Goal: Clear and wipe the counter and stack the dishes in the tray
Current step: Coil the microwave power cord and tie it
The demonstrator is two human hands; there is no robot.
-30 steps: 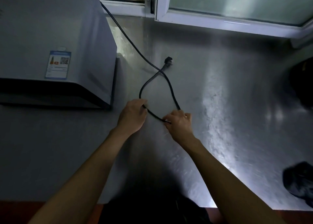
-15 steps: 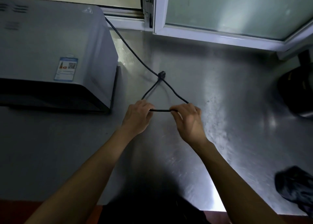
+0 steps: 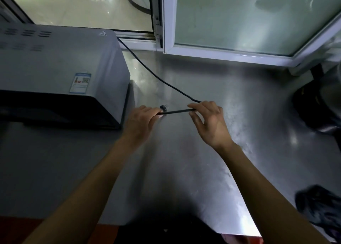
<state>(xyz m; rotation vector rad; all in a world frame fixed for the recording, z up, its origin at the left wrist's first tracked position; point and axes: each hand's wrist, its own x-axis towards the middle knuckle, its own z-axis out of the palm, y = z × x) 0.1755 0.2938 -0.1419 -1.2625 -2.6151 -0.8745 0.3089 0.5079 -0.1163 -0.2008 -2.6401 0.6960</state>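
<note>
Two hands hold one black cord [image 3: 177, 111] over our shiny table [image 3: 212, 160]. Our left hand [image 3: 141, 119] curls tight around it by the plug [image 3: 163, 107]. Our right hand [image 3: 210, 123] pinches it, other fingers loose. From there the cord runs toward 11 o'clock behind the gray oven [image 3: 60, 74]. A dark cloth [image 3: 319, 206] lies at 4 o'clock.

1. Dim overall; daylight comes through the window [image 3: 249, 18] at the top
2. Pale glare streaks the steel counter [image 3: 230, 114] on the right
3. Deep shadow covers the near edge and the left
4. Straight lines bow at the edges; corners look soft
</note>
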